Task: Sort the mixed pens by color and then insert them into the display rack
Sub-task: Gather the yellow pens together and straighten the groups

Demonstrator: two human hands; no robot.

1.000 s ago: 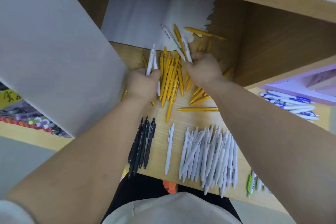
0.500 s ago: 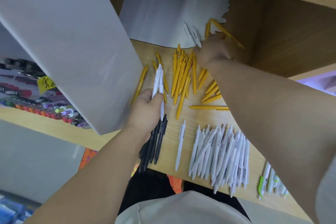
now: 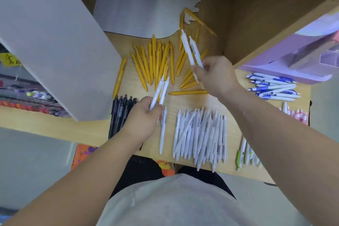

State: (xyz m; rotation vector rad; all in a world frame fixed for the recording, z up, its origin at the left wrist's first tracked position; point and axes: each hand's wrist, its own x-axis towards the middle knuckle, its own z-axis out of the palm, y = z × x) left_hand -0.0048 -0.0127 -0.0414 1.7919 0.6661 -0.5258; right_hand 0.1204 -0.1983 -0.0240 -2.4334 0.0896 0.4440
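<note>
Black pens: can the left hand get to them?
Probably yes: the left hand hovers right beside the black pens with nothing between, though it holds two white pens.

black pens (image 3: 118,113) half hidden under the left hand (image 3: 143,121), purple box (image 3: 286,73) at 3 o'clock blurry and cut off

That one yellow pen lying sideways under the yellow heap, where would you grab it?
Probably mid-barrel, from straight above, pinching the sideways yellow pen across its near and far sides. It lies flat on the table with bare wood along its near side; the right hand hangs over its right end, so favour the left half.
</note>
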